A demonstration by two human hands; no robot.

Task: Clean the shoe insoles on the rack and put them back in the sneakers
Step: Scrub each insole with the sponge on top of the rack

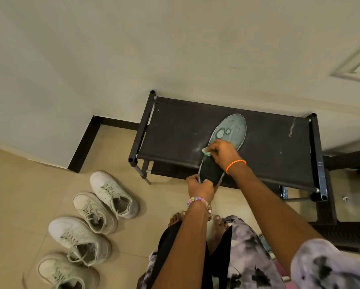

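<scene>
Shoe rack: black, set against the wall, with a fabric top shelf carrying white scuff marks. One insole lies on this shelf, its long axis running from the near edge diagonally away and to the right. The far toe half is pale grey-green; the near heel half is dark and overhangs the rack's front edge toward the person.

Sneakers: four pale ones stand on the floor tiles to the left of the rack, well apart from the insole, openings upward. No second insole can be confirmed on the shelf.

Right hand: positioned over the insole's middle, fingers curled around a small pale green cloth and pressing it down on the insole.

Left hand: pinches the heel end at the rack's front edge, anchoring it.

Assessment: cleaning is in progress and replacement has not begun. The wiping stroke should follow the long axis, outward toward the toe, which lies ahead of the right hand. The left hand is nearer the sneakers for the later refit.
</scene>
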